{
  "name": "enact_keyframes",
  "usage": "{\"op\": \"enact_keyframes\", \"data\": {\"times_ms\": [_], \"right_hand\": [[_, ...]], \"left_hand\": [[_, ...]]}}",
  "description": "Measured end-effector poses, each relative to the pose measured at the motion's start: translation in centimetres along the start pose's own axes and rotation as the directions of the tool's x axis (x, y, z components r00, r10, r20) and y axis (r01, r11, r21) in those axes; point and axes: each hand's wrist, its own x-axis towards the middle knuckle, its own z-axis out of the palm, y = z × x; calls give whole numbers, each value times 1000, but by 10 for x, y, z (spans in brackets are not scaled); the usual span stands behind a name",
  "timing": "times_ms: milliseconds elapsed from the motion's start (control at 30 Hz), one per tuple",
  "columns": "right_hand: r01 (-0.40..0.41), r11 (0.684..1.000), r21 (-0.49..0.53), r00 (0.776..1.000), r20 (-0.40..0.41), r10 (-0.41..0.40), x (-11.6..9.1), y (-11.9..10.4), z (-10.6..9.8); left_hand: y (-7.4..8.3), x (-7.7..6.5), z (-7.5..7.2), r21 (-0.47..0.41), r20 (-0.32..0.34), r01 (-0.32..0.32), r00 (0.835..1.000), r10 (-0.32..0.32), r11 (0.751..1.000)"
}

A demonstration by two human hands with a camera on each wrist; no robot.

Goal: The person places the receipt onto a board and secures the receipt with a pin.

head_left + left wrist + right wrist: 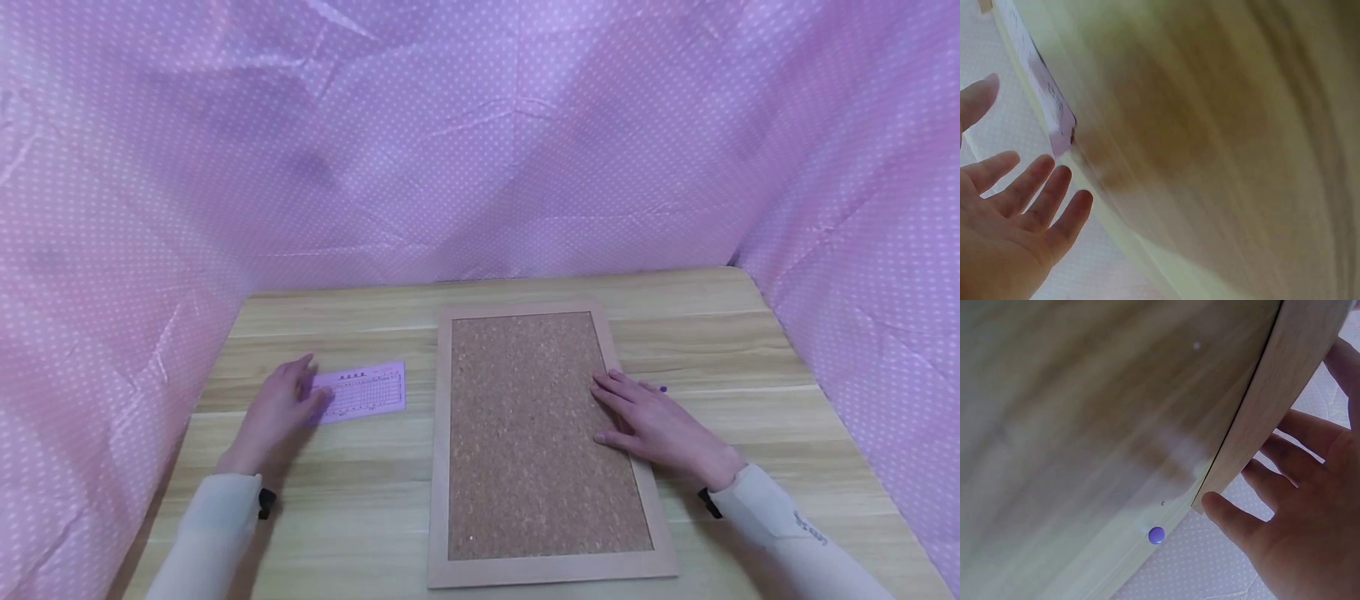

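Observation:
A framed cork board (540, 467) lies flat on the wooden table, its long side running away from me. My right hand (652, 425) rests over the board's right-hand frame, fingers spread and reaching onto the cork. In the right wrist view those fingers are loosely extended along the wooden frame (1266, 394). Left of the board lies a pink printed form slip (367, 392) with a ruled grid. My left hand (277, 408) is at the slip's left end, its thumb overlapping the paper. Its fingers (1063, 219) look relaxed and apart in the left wrist view.
Just beyond my right fingers, a small round purple button-like piece (1156, 535) lies on the table. Pink polka-dot cloth (517, 167) hangs around the back and sides of the wooden table (360, 492).

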Motion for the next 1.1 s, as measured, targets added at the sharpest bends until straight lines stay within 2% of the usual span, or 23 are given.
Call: {"op": "enact_keyframes", "data": {"times_ms": [267, 500, 667, 1100], "right_hand": [[-7, 1000, 3, 1000, 7, 6, 0, 1, 1], [-7, 1000, 4, 1000, 8, 7, -1, 1, 1], [-10, 1000, 6, 1000, 11, 10, -2, 1, 1], [17, 1000, 6, 1000, -11, -17, -2, 2, 3]], "left_hand": [[-10, 8, -7, -47, 52, 61, 997, -58, 997], [-18, 16, -5, 14, 63, 67, 996, -68, 998], [-18, 18, -5, 23, 70, 63, 995, -65, 998], [-19, 19, -4, 9, 81, 132, 988, -132, 991]]}}
